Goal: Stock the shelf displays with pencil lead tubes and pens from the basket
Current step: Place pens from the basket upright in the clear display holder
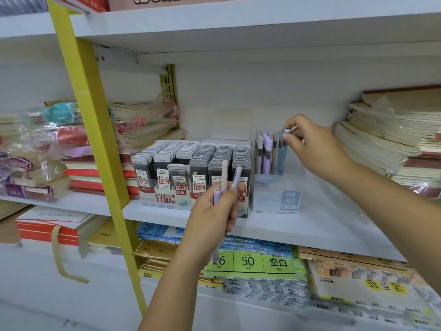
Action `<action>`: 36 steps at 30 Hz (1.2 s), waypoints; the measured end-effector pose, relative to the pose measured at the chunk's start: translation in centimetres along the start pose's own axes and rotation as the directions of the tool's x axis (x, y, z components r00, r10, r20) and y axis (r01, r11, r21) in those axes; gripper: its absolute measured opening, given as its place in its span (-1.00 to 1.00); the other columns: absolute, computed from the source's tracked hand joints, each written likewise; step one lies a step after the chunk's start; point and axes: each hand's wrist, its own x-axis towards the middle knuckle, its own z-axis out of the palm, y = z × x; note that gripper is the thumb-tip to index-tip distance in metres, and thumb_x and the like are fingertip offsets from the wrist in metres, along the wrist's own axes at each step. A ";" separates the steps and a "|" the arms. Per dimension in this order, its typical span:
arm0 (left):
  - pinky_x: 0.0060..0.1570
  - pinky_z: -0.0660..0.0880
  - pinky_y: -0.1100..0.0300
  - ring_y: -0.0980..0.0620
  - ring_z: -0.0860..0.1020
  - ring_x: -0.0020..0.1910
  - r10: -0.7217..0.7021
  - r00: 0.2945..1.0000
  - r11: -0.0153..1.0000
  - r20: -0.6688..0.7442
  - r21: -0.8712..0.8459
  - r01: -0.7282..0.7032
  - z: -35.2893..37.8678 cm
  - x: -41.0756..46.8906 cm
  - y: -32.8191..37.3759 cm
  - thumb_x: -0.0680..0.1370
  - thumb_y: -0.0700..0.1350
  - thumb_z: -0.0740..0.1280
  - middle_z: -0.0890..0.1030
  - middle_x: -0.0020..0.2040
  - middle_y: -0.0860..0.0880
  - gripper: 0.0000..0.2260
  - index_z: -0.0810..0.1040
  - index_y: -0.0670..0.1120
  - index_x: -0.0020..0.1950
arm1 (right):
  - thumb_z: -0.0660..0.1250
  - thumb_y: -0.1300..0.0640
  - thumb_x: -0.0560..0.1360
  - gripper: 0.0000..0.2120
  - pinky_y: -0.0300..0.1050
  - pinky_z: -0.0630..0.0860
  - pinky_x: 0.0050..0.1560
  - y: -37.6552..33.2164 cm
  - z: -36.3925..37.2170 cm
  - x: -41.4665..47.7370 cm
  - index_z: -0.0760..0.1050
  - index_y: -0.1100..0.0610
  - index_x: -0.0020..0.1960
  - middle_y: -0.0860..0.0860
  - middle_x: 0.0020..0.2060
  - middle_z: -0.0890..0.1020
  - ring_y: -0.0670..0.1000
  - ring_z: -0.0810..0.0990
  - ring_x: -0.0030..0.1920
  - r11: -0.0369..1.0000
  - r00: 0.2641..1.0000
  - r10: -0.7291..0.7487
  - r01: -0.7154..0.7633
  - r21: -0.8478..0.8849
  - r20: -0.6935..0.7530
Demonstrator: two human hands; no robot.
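Note:
My right hand pinches the top of a light blue pen that stands upright in a clear display box on the middle shelf. Lilac and beige pens stand beside it in the same box. In front of the lead displays, my left hand grips three pens: a pink one, a white one and a lilac one. Two display boxes of pencil lead tubes sit left of the pen box, a 0.5 box and a 0.7 box. The basket is out of view.
A yellow upright post crosses the left of the shelf. Stacks of wrapped notebooks lie at the right and more notebooks at the left. Paper packs fill the shelf below. Bare shelf surface shows right of the pen box.

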 end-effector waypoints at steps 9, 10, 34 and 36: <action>-0.46 0.35 0.34 0.15 0.37 -0.45 0.011 1.000 1.000 -0.003 0.015 -0.011 0.1 -0.1 0.0 0.66 0.00 0.27 0.48 -0.36 0.07 -0.81 0.65 -0.02 0.05 | 0.41 0.01 0.50 -0.83 -0.09 0.33 -0.21 0.1 0.4 0.7 0.43 0.01 -0.06 -0.01 -0.24 0.56 0.02 0.45 -0.12 0.995 0.993 -0.050 0.040 -0.091 -0.108; -0.47 0.35 0.34 0.15 0.37 -0.45 0.013 1.000 1.000 0.000 0.016 -0.013 0.1 -0.1 -0.1 0.66 0.00 0.27 0.49 -0.36 0.07 -0.81 0.65 -0.02 0.06 | 0.42 0.01 0.49 -0.83 -0.07 0.34 -0.18 0.2 0.4 0.9 0.47 0.05 -0.07 0.00 -0.23 0.56 0.03 0.44 -0.09 0.993 0.991 -0.056 0.042 -0.115 -0.122; -0.41 0.40 0.29 0.12 0.41 -0.40 0.072 0.983 0.997 0.172 0.027 -0.078 1.4 -0.8 0.7 0.66 0.16 0.20 0.55 -0.34 0.07 -0.72 0.63 0.08 -0.06 | 0.33 0.22 0.55 -0.87 -0.40 0.52 -0.14 -8.0 -1.7 -5.8 0.61 0.14 0.07 0.03 -0.17 0.72 -0.16 0.67 -0.19 0.772 0.971 0.042 -0.182 0.609 0.237; -0.42 0.38 0.27 0.11 0.41 -0.42 0.037 0.984 0.999 0.174 0.024 -0.042 0.9 -0.7 0.7 0.64 0.16 0.22 0.57 -0.32 0.05 -0.69 0.65 0.01 -0.01 | 0.28 0.24 0.57 -0.89 -0.33 0.53 -0.22 -7.4 -2.5 -5.3 0.57 0.18 0.05 0.03 -0.21 0.72 -0.12 0.66 -0.24 0.691 0.980 0.130 -0.199 0.695 0.151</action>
